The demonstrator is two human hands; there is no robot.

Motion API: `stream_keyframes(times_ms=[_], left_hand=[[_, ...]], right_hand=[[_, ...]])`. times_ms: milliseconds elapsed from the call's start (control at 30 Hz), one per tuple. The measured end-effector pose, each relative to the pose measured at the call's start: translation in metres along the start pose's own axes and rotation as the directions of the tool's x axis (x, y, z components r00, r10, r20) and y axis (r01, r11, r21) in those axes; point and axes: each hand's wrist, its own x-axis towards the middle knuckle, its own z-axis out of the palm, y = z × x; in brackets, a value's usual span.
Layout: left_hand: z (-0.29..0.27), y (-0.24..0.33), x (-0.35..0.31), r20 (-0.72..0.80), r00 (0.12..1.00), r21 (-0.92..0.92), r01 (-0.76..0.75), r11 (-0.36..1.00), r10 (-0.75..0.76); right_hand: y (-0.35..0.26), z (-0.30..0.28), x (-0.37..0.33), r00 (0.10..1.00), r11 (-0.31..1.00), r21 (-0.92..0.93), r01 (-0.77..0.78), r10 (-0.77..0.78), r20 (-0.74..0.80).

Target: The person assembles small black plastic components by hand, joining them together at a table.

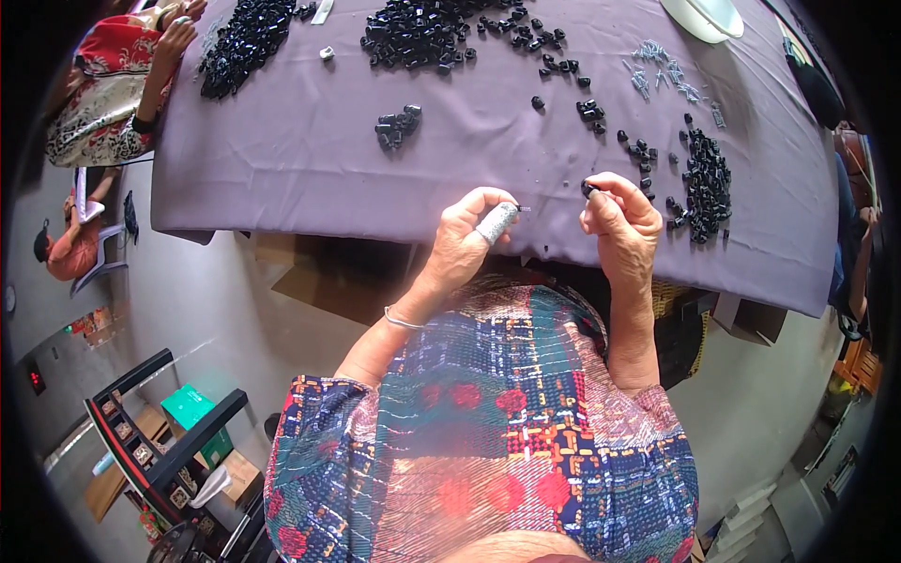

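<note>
My left hand (467, 230) is closed in a pinch above the near part of the cloth, with a light grey wrap (496, 223) round one finger. A thin silver screw-like pin (525, 208) sticks out from its fingertips, toward the right. Level with it, my right hand (623, 220) pinches a small black plastic part (588, 188) between thumb and forefinger. The two hands are apart. Just right of my right hand is a heap of small black parts (706, 183), with several loose ones along its left side.
A greyish-purple cloth (310, 159) covers the table. Larger black heaps (413, 38) lie at the far side, a small cluster (398, 128) mid-left. Silver pins (662, 70) lie scattered near a white bowl (706, 19). Another person's arm (155, 84) is at the left edge.
</note>
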Motion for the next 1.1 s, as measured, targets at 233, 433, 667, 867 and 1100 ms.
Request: stream_keyframes(times_ms=[233,433,667,867,1100], left_hand=[[0.000,0.000,0.000,-0.005,1.000,-0.024,-0.001,1.000,0.001],[0.002,0.008,0.000,-0.025,1.000,-0.110,0.009,0.994,-0.012],[0.014,0.033,-0.003,-0.010,0.999,-0.083,-0.046,0.995,0.045],[0.022,0.038,-0.007,0.027,0.992,-0.015,-0.120,0.993,0.121],[0.023,0.040,-0.008,0.047,0.988,0.013,-0.149,0.989,0.148]], right_hand=[[0.000,0.008,0.000,0.999,0.999,-0.028,0.025,-0.027,-0.037],[0.000,0.011,0.003,0.979,0.961,-0.233,0.146,-0.174,-0.104],[-0.014,0.013,-0.008,0.996,0.983,-0.164,0.081,-0.086,-0.021],[-0.025,0.025,-0.017,0.972,0.947,-0.229,0.223,-0.235,-0.024],[-0.026,0.032,-0.015,0.899,0.792,-0.436,0.428,-0.421,0.119]])
